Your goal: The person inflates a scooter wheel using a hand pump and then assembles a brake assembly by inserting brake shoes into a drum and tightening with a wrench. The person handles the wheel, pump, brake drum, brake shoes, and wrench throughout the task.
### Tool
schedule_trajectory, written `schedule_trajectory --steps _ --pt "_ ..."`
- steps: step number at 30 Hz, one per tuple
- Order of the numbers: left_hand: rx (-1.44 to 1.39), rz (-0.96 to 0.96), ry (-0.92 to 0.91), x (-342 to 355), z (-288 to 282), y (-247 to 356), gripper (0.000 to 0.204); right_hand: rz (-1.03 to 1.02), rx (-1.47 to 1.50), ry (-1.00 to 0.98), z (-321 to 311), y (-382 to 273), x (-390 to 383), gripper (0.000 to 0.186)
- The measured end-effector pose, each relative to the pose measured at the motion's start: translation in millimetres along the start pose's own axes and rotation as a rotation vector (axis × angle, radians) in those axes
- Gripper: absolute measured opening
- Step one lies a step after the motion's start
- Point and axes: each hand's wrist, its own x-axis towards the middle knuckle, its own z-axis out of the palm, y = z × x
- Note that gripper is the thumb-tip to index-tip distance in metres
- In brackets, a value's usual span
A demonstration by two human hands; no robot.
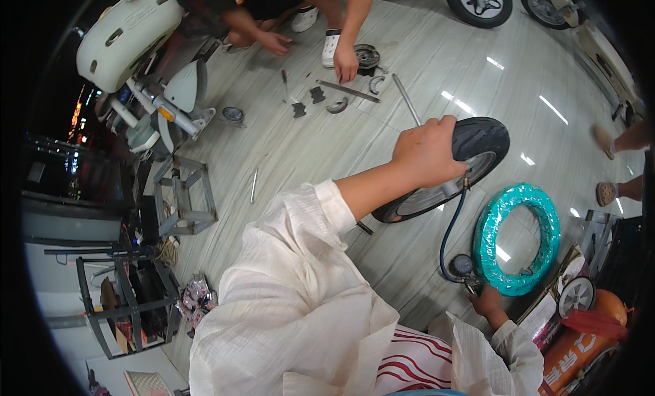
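Observation:
A small scooter wheel (482, 138) with a black tyre stands tilted in front of me. My left hand (428, 150) is closed over its tyre, one fingertip near the hose's brass end fitting (467, 183) at the rim. From that fitting a dark blue air hose (445, 239) curves down to a tyre inflator with a round gauge (462, 264). My right hand (488, 303) is closed round the inflator's handle; its fingers are partly hidden. A ring-shaped tyre in shiny teal wrapping (486, 242) lies just beyond the right hand.
A co-worker's hand (346, 63) reaches among brake shoes (337, 107), a flat metal bar (349, 91) and a round hub part (367, 56). A silver rod (406, 99) lies beyond the wheel. At left are a partly dismantled scooter (129, 38) and a metal stand (181, 198); another person's feet show far right.

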Motion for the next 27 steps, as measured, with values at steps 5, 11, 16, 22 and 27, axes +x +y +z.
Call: schedule_trajectory --steps 5,11,16,22,27 --pt "0.004 -0.035 0.018 -4 0 -6 0.064 -0.050 0.035 -0.039 -2 -9 -3 0.052" --pt "0.004 0.003 0.049 8 10 -4 0.070 -0.143 0.058 0.095 14 17 3 0.049" --pt "0.037 0.009 0.113 10 17 -11 0.073 -0.081 0.049 0.048 10 12 5 0.042" --pt "0.023 -0.006 0.042 12 9 -3 0.075 -0.029 0.071 0.035 5 3 1 0.038" --pt "0.021 -0.019 0.049 15 12 -8 0.081 -0.038 0.078 0.007 6 2 -1 0.037"
